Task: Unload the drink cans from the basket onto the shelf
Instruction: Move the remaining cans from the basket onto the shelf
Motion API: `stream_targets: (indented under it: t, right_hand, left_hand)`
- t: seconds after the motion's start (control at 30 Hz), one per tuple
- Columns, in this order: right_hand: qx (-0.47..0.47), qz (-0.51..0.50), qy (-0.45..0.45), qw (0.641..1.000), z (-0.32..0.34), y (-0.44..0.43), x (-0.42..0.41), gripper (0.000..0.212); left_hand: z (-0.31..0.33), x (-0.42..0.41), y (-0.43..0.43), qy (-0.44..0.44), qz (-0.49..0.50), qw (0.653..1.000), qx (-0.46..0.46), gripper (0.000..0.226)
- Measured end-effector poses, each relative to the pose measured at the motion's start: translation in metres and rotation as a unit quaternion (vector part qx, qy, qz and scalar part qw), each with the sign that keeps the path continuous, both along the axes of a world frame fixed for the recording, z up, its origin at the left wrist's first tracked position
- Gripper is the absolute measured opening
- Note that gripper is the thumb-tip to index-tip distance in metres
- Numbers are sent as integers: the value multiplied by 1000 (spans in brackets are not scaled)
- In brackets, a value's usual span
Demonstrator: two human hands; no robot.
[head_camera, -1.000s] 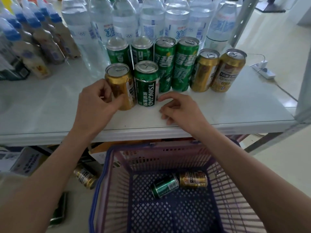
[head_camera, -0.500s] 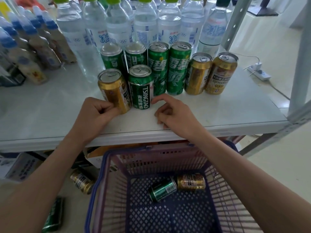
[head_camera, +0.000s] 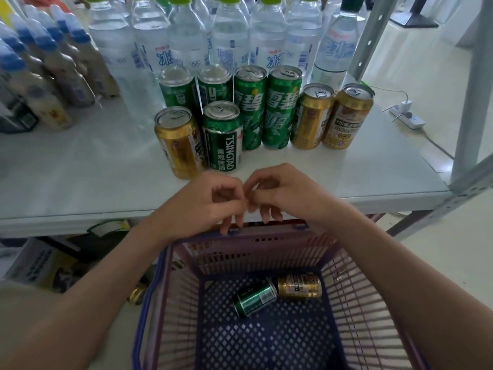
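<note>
Several green and gold cans stand on the white shelf. Nearest the front are a gold can and a green Tsingtao can. Below the shelf edge sits the purple basket, with a green can and a gold can lying on its floor. My left hand and my right hand hover together over the shelf's front edge, above the basket rim. Both are empty, fingers loosely curled and fingertips meeting.
Rows of clear water bottles stand behind the cans, with blue-capped bottles at the left. A grey shelf post rises at the right. A white power strip lies on the floor beyond. Boxes and a can lie under the shelf.
Both hands have let go of the gold and Tsingtao cans and drawn back toward me, meeting above the basket rim. The cans stay standing on the shelf.
</note>
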State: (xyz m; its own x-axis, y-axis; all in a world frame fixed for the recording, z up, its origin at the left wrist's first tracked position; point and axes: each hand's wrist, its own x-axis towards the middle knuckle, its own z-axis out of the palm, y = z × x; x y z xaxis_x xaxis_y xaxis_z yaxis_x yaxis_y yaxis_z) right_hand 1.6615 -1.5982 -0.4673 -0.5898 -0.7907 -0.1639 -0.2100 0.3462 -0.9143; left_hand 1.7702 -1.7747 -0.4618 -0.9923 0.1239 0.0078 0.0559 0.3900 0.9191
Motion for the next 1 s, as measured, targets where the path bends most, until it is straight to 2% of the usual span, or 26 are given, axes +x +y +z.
stream_targets:
  t: [0.07,0.13,0.2,0.23,0.3,0.37,0.43,0.47,0.5,0.57,0.63,0.7,0.8,0.93,1.0]
  right_hand:
    - [68,110,-71,989,2,19,-2,15]
    - [189,198,-135,952,-9,34,-4,15]
    - [326,219,-143,908,-40,40,-1,18]
    - [385,214,-119,890,-62,40,2,21]
    - [478,234,-14,846,-109,42,5,29]
    - [537,268,64,797,-151,52,9,37]
    - [561,267,108,776,-184,69,16,44]
    - [560,259,153,772,-200,77,18,49]
    - [553,251,202,769,-214,83,21,55]
    - [537,241,285,757,-239,87,26,63]
    - [539,221,304,754,-259,91,31,63]
    - [530,207,279,773,-273,99,35,66]
    - [531,222,211,790,-287,116,42,75]
    - [504,168,132,837,-276,117,46,66]
    - [480,154,139,852,-256,118,47,74]
  left_hand:
    - [-6,2,14,-41,-63,997,-18,16]
    - [-19,3,30,-115,-133,981,-87,18]
    - [-46,2,48,-182,-180,951,-173,26]
    - [-64,1,57,-194,-189,938,-215,30]
    - [-108,3,68,-205,-182,918,-285,30]
    - [-152,12,75,-236,-192,882,-361,25]
    - [-191,25,75,-254,-219,828,-448,50]
    - [-207,30,75,-248,-227,811,-479,60]
    - [-219,32,76,-243,-209,811,-490,63]
    - [-232,29,80,-233,-153,823,-495,55]
    - [-240,26,82,-259,-136,825,-483,52]
    - [-248,26,84,-283,-139,819,-479,58]
    - [-267,32,91,-312,-101,827,-456,66]
    - [-281,41,93,-321,-62,864,-384,70]
    - [-277,42,83,-334,-60,876,-343,83]
